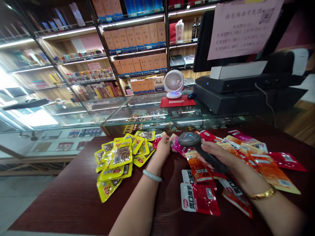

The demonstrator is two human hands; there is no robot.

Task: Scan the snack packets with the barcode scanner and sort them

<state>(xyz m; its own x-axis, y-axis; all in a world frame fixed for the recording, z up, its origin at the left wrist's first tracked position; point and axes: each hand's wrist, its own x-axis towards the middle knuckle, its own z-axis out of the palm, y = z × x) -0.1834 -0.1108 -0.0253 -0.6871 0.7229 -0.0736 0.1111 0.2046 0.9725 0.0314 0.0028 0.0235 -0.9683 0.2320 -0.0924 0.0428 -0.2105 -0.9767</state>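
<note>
Right hand (216,154) wrapped around the grip of a dark grey handheld barcode scanner (197,144); scanner head points up-left, long axis running back along the forearm. Left hand (164,146) pinches a pink foil snack packet (177,146) flat on the dark wood surface (73,196), just left of the scanner head, nearly touching it. Yellow packet pile (120,157) sits further left of the scanner, red packets (200,196) below it.

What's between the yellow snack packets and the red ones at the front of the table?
The left hand and its forearm lie across bare dark table there, in the head view.
</note>
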